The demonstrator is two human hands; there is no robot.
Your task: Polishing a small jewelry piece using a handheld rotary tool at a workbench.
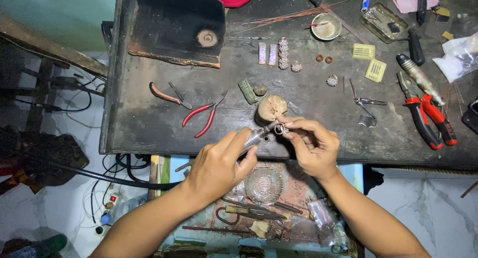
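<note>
My left hand (219,161) grips a metal rotary handpiece (260,135) whose tip points up and right. My right hand (309,141) pinches a small silver ring-like jewellery piece (281,129) right at that tip. Both hands meet at the front edge of the dark workbench (149,133), just in front of a round wooden peg (271,107). A black flexible shaft (99,176) trails off left from the handpiece.
Red-handled pliers (204,116) and another pair (169,95) lie left. Larger red pliers (429,119), tweezers (366,103), small ornaments (279,53), a bowl (326,26) and a charred block (177,26) sit farther back. An open drawer (259,208) with tools and a glass dish lies below.
</note>
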